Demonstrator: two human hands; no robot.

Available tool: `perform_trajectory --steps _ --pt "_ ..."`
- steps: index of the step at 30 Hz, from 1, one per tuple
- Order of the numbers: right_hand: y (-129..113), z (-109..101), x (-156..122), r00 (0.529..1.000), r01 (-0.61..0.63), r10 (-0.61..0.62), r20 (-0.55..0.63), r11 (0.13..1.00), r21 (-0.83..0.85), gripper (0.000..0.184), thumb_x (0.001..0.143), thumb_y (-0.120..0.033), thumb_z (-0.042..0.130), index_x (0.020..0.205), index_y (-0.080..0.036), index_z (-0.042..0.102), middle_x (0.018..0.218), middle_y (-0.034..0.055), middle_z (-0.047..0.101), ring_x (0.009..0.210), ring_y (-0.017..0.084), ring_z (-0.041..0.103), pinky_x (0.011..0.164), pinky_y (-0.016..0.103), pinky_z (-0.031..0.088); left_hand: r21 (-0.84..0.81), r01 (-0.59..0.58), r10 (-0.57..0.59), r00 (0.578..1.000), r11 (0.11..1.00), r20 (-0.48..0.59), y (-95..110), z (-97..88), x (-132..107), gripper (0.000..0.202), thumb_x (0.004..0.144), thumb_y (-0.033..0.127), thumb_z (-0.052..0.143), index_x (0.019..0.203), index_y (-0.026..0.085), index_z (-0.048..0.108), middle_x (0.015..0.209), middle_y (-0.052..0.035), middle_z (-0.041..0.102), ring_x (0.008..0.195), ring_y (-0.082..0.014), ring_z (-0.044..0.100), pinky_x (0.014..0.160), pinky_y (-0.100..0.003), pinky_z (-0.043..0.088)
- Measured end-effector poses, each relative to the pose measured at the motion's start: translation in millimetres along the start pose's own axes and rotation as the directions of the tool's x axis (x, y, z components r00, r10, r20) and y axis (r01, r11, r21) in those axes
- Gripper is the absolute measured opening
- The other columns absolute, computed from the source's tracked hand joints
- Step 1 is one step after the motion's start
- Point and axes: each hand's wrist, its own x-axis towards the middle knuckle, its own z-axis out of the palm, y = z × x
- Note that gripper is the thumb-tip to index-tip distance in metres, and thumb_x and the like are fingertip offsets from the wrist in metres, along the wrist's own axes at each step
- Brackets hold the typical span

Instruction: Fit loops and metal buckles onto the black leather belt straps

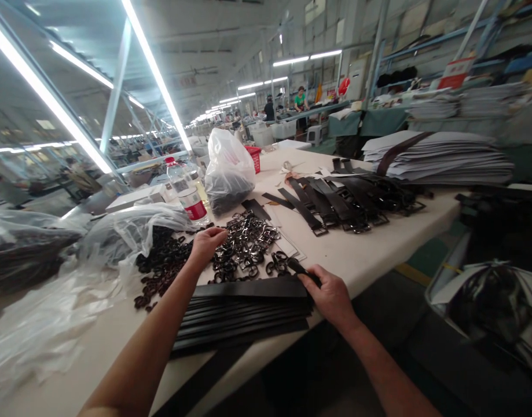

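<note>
My left hand (206,244) reaches into a heap of dark metal buckles (247,240) on the white table (356,255), fingers curled down onto the pile. What it grips, if anything, is hidden. My right hand (329,295) rests at the right end of a stack of black straps (244,310) and pinches a black strap end (301,270) between thumb and fingers. A pile of dark brown rings (161,267) lies left of the buckles.
Finished black straps with buckles (348,202) lie spread further back. A water bottle (187,194), clear plastic bags (229,168), a red basket (253,156) and stacked grey sheets (439,156) stand around. A bin with bags (491,307) sits right of the table. People work far behind.
</note>
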Motion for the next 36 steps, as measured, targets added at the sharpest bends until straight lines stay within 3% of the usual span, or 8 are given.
perform_trajectory --steps 6,11,15,19,26,30,33,36 --pt "-16.4 -8.9 -8.5 1.000 -0.001 0.000 -0.026 1.000 -0.005 0.025 0.089 -0.043 0.056 0.079 -0.022 0.065 0.071 0.0024 0.069 0.068 0.020 0.065 0.065 0.028 0.044 -0.305 0.155 -0.118 0.984 0.940 0.137 5.9 6.9 -53.3 0.055 0.050 0.057 0.085 0.080 0.013 0.072 0.075 -0.0050 0.071 0.058 -0.0114 0.062 0.061 -0.026 0.054" --pt "-46.3 -17.0 -13.5 0.997 0.017 -0.025 0.067 0.993 0.117 0.020 0.088 -0.038 0.059 0.077 -0.022 0.065 0.071 0.0007 0.070 0.067 0.018 0.064 0.062 0.025 0.044 -0.566 0.364 -0.180 0.917 0.740 0.355 8.8 6.7 -86.3 0.041 0.053 0.039 0.093 0.077 0.013 0.072 0.077 -0.0041 0.072 0.063 -0.0098 0.065 0.062 -0.020 0.055" --pt "-61.1 -12.6 -12.0 0.996 0.085 -0.085 0.000 0.996 -0.025 0.014 0.090 -0.033 0.061 0.084 -0.021 0.066 0.077 0.0026 0.072 0.073 0.020 0.067 0.068 0.027 0.044 -0.591 0.467 -0.172 0.857 0.658 0.486 16.1 9.1 -101.6 0.036 0.056 0.035 0.093 0.074 0.013 0.070 0.077 -0.0030 0.072 0.057 -0.0067 0.061 0.057 -0.017 0.053" --pt "-71.8 -2.0 -14.7 0.978 0.200 -0.205 -0.028 0.971 -0.135 0.012 0.092 -0.030 0.061 0.086 -0.021 0.066 0.081 0.0043 0.072 0.077 0.020 0.068 0.070 0.027 0.044 -0.580 0.518 -0.172 0.820 0.629 0.546 21.9 14.8 -114.5 0.037 0.056 0.036 0.093 0.074 0.014 0.069 0.078 -0.0024 0.071 0.056 -0.0053 0.059 0.057 -0.016 0.053" --pt "-86.4 -0.2 -23.7 0.965 0.263 -0.261 -0.038 0.964 0.031 0.014 0.094 -0.031 0.059 0.087 -0.021 0.066 0.078 0.0032 0.071 0.074 0.018 0.067 0.069 0.025 0.045 -0.525 0.423 -0.134 0.855 0.739 0.501 19.0 25.1 -123.5 0.039 0.060 0.043 0.089 0.068 0.013 0.065 0.066 0.0010 0.063 0.055 -0.0059 0.056 0.054 -0.016 0.048" --pt "-86.2 -1.6 -26.0 0.973 0.230 -0.231 -0.009 0.966 0.121 0.012 0.093 -0.030 0.060 0.086 -0.022 0.065 0.078 0.0027 0.071 0.074 0.018 0.066 0.069 0.026 0.046 -0.499 0.365 -0.090 0.866 0.786 0.492 21.7 29.2 -128.4 0.040 0.064 0.047 0.086 0.071 0.014 0.063 0.062 0.0030 0.059 0.050 -0.0059 0.053 0.049 -0.017 0.045" --pt "-85.5 -1.2 -26.5 0.981 0.181 -0.190 0.033 0.967 0.177 0.013 0.092 -0.033 0.060 0.086 -0.022 0.065 0.078 0.0020 0.070 0.074 0.017 0.065 0.069 0.026 0.045 -0.456 0.248 -0.037 0.905 0.855 0.424 23.2 32.2 -133.9 0.039 0.065 0.046 0.084 0.081 0.017 0.063 0.065 0.0026 0.063 0.051 -0.0085 0.056 0.050 -0.019 0.048" --pt "-86.5 -1.0 -26.4 0.985 0.132 -0.153 0.081 0.966 0.223 0.016 0.092 -0.034 0.061 0.084 -0.021 0.066 0.075 0.0002 0.068 0.070 0.016 0.063 0.066 0.025 0.044 -0.385 0.055 0.078 0.944 0.921 0.321 19.8 34.1 -138.7 0.032 0.072 0.042 0.077 0.087 0.020 0.061 0.070 0.0019 0.066 0.055 -0.0115 0.060 0.054 -0.023 0.052"
